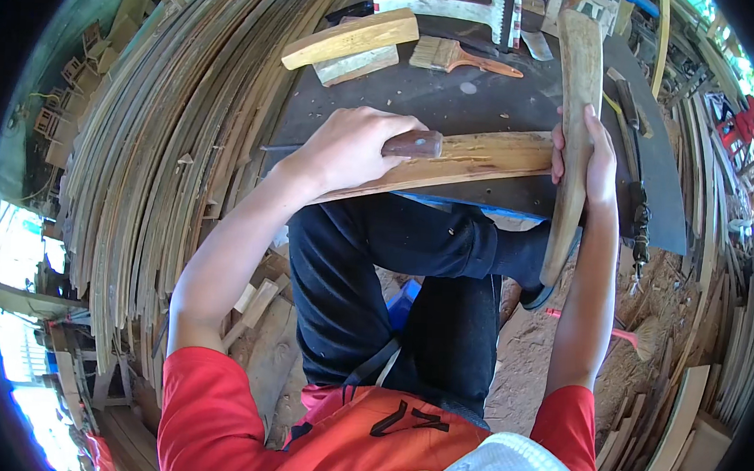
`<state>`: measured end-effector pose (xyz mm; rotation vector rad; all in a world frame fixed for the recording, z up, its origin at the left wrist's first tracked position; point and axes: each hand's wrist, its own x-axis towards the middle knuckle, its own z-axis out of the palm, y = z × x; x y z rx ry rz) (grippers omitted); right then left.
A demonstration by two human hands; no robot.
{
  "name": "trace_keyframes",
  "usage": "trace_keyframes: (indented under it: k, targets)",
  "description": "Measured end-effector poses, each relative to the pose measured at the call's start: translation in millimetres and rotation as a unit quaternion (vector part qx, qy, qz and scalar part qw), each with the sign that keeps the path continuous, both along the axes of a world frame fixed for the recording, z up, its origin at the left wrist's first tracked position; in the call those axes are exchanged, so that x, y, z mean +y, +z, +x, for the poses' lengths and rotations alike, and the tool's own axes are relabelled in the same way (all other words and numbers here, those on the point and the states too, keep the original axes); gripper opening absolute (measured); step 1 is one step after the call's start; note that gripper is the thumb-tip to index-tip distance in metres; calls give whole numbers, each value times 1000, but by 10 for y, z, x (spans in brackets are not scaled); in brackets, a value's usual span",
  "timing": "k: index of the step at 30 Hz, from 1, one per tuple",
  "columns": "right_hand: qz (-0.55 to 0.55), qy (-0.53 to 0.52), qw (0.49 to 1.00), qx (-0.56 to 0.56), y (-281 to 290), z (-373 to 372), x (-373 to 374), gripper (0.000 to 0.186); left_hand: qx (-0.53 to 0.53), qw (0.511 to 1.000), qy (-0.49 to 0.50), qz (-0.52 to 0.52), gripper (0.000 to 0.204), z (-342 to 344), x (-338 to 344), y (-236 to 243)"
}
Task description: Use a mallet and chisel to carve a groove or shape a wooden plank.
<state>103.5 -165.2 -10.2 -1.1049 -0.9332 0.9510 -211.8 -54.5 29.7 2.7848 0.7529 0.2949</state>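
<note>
Both hands (352, 149) (fingers curled) on wooden pieces (475, 155)

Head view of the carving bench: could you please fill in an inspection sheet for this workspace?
Surface: dark flat bench top, dusty, with wood pieces on it.
Job's things: long pale wooden plank lying across the bench edge; curved tan wooden piece standing across the plank's right end; brown wooden tool handle resting on the plank.
Clutter: wooden-handled paintbrush, pale wooden blocks, white toothed saw blade.
Hands: left hand wrapped around the tool handle; right hand gripping the curved piece.
Cables: nothing seen.
Surroundings: stacked bent wooden strips on the left, sawdust-covered floor, pink-handled brush on the floor.
</note>
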Motion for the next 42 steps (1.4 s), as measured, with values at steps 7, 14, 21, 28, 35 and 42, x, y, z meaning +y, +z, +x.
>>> trace_keyframes:
  k: [7,14,21,28,35,42]
  targets:
    - [-18,-30,999,-4,24,-44,5,52,117,992,-51,27,40,112,12,104]
    - [-72,-17,994,-77,78,-131,89,49,222,969,-67,81,38,16,176,129]
    - [-87,-39,993,-70,86,-137,85,48,126,987,89,42,25,-519,364,457]
    - [-104,-23,991,-78,110,-127,110,44,56,995,-81,15,30,-333,202,191]
    - [-113,-23,989,-88,156,-158,136,44,102,988,-102,60,24,-211,271,147]
    - [-114,-24,990,-83,123,-144,124,45,128,982,-118,76,22,-159,298,137]
